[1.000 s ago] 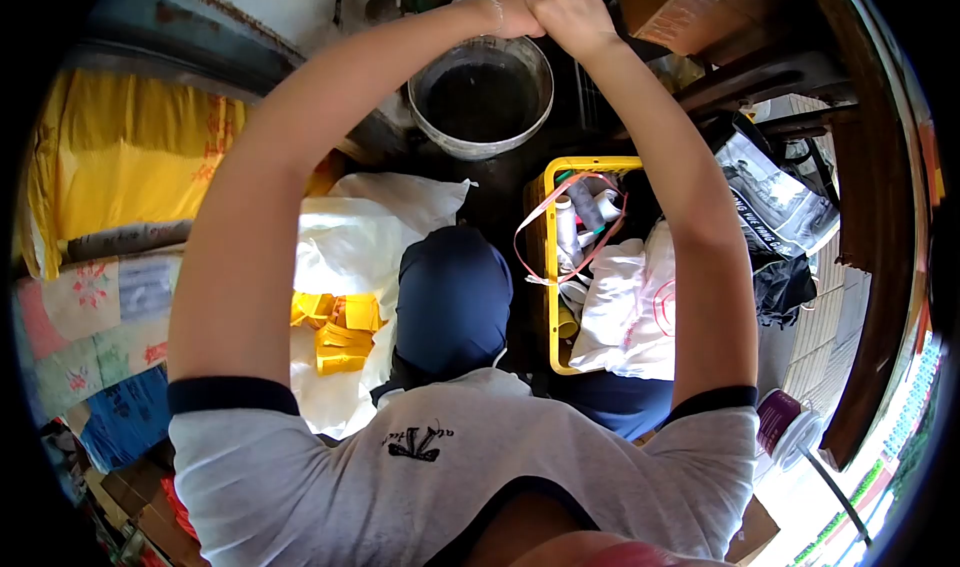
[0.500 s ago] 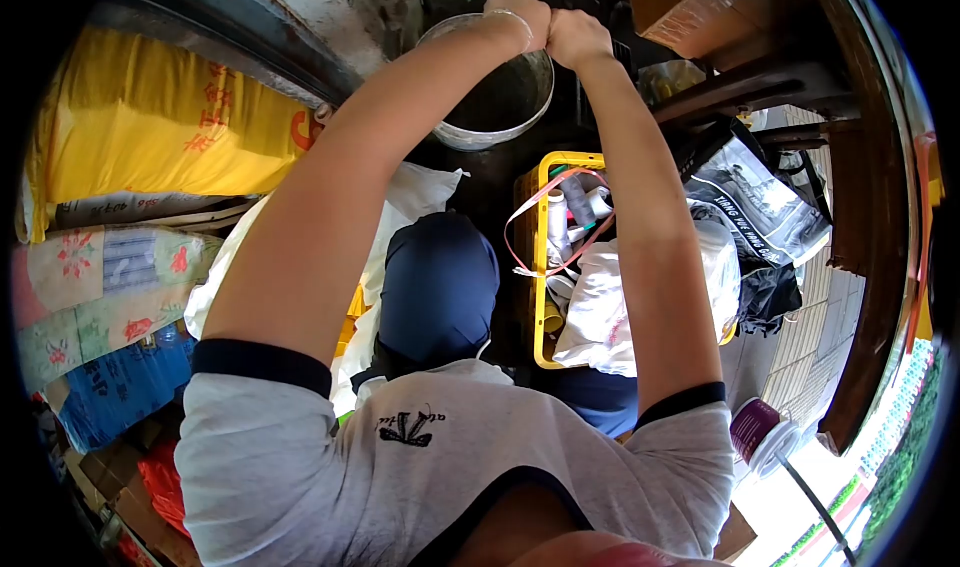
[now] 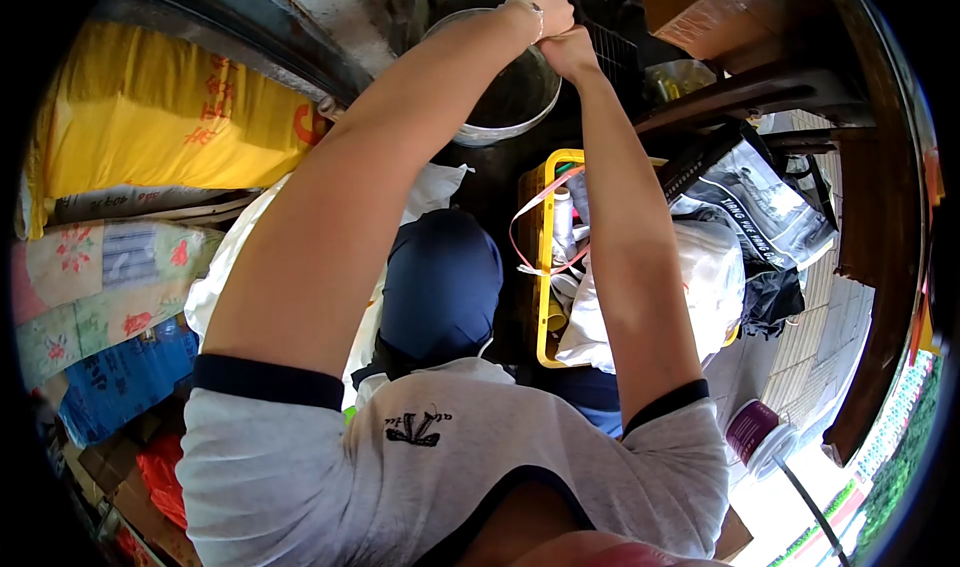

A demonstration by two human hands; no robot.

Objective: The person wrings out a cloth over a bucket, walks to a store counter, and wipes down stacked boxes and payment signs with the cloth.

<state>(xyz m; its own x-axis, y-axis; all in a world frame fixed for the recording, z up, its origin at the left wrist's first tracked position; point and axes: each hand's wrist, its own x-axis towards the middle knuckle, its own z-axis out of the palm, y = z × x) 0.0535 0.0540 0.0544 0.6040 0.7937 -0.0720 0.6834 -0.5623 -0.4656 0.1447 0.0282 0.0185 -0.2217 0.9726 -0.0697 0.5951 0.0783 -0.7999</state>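
Both arms reach away from my body toward a round bucket (image 3: 515, 127) with a pale rim and a dark inside. My left hand (image 3: 547, 7), with a bracelet at the wrist, is closed above the bucket's far right side. Pressed up against it is my right hand (image 3: 571, 53), also closed and a little lower. Whatever the two fists grip, if anything, is hidden by the fingers.
Right of my knee stands a yellow crate (image 3: 546, 297) with thread spools and a white plastic bag (image 3: 600, 317). Yellow sacks (image 3: 170, 117) fill the left. A cardboard box (image 3: 710, 7), wooden furniture (image 3: 850, 197) and a purple cup (image 3: 750, 432) are on the right.
My left hand has shifted slightly up and right, twisting against the right hand. The right hand has dropped slightly. The bucket and crate look nearly unchanged.
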